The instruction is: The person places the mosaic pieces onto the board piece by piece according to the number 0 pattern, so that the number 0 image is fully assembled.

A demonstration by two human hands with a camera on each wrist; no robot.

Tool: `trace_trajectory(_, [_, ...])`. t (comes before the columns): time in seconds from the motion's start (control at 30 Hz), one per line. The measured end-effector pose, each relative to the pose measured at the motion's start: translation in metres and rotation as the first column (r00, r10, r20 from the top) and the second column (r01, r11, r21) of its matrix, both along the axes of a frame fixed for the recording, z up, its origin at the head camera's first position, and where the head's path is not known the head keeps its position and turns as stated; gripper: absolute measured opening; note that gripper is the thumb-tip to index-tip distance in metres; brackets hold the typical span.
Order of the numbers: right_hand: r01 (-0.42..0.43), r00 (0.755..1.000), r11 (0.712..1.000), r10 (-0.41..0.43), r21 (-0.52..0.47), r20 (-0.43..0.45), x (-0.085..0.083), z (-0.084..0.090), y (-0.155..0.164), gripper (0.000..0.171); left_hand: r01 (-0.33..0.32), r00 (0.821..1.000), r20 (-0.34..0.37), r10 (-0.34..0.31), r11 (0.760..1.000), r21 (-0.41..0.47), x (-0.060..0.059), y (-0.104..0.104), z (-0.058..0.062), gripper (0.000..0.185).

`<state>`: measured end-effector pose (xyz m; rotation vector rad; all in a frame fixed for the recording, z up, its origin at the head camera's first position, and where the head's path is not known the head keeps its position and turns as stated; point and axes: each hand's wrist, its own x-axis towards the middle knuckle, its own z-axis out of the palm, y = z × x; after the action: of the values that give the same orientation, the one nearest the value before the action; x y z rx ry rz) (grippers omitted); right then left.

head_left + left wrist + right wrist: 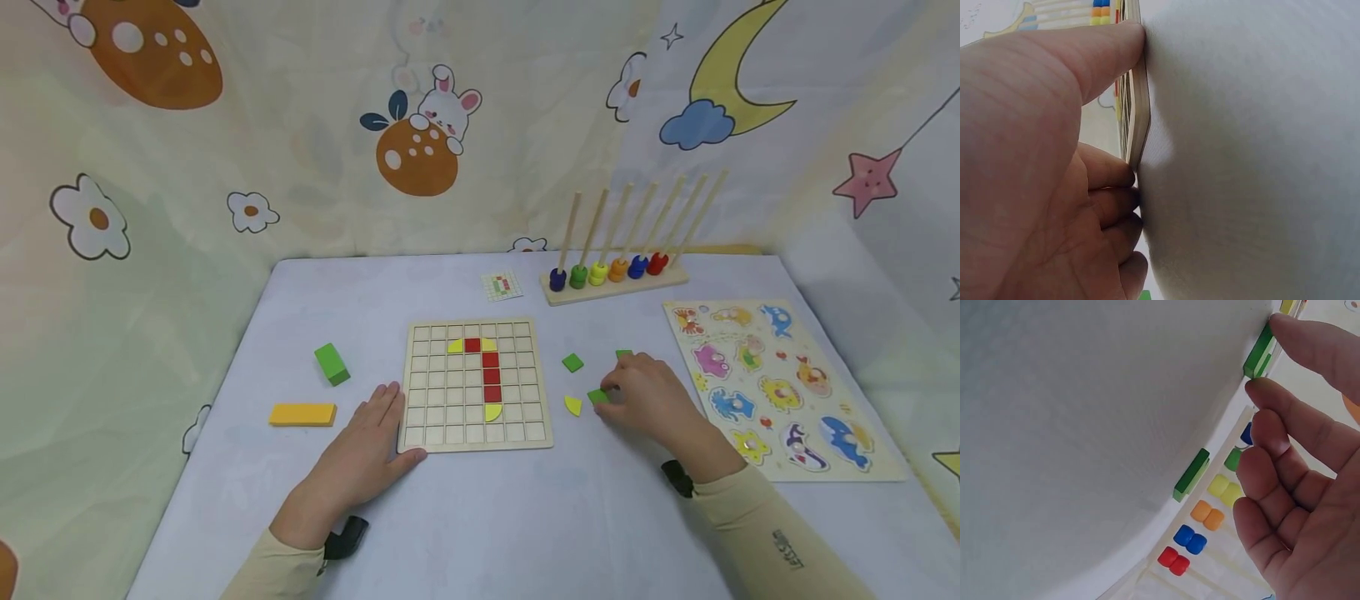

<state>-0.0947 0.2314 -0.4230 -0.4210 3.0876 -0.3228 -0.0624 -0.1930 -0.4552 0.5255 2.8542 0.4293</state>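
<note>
A gridded board is lying flat as the left hand is bracing its near-left corner, thumb and fingers spread wide.
Right of the board, the right hand, its grip narrow, is pinching a green tile between thumb and forefinger. The step is probably calling for light, even pressure on the tile's opposite edges, with the left hand only steadying, and the fingertips avoiding the yellow quarter-round that is lying between board and tile.
</note>
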Motion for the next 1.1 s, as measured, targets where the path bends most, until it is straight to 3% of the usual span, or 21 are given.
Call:
trace_trajectory(0.6, [0.009,0.997,1.0,-0.008,-0.012,0.078,-0.0032,0.0035,0.0066,0.023,0.002,1.0,-0.006,-0.002,1.0,0.004,0.001,-0.0001,0.0017,0.099])
trace_trajectory(1.1, [-0.059,0.998,0.998,0.058,-0.028,-0.017,-0.0029,0.0057,0.0016,0.021,0.002,1.0,0.001,-0.002,1.0,0.008,0.0015,0.0003,0.003,0.099])
